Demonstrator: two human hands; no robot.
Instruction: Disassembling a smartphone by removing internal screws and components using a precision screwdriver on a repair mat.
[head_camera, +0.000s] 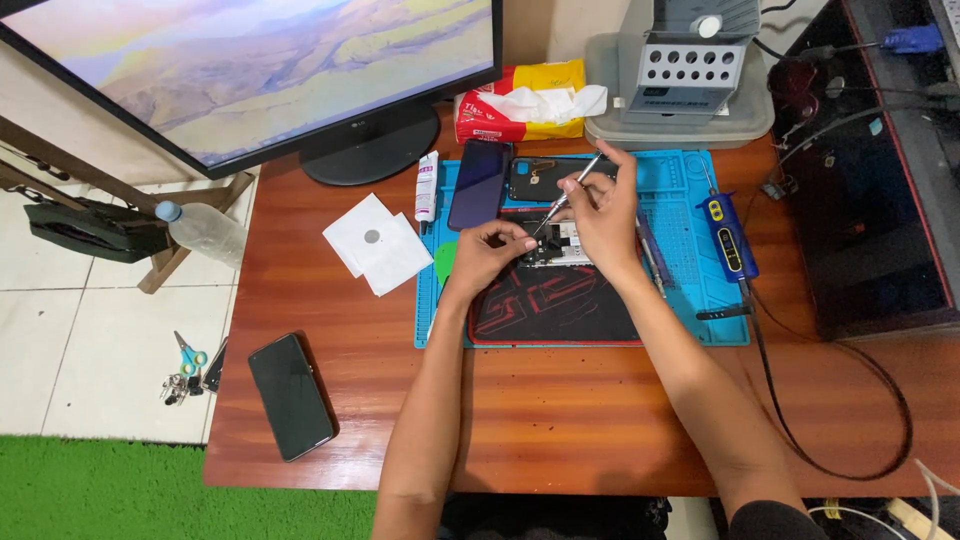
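Slim metal tweezers (568, 193), glossy opened phone (556, 244)

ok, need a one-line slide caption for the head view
Left hand steadies an opened phone on a blue repair mat while the right hand works it with tweezers.

Count from the head view — two hands: left (490, 252), right (605, 215). One screwdriver (568, 196). Phones and phone parts: one opened phone (555, 245) under the hands, one dark screen panel (480, 185), one back cover (545, 175), one black phone (291, 395) near the desk edge — four pieces in all. One blue mat (690, 300), one black-red pad (555, 305). One monitor (250, 70). One tissue pack (520, 100). One white tube (427, 186). Two white paper squares (378, 245). One blue-handled iron (728, 235). One bottle (205, 230). One pair of scissors (187, 352).
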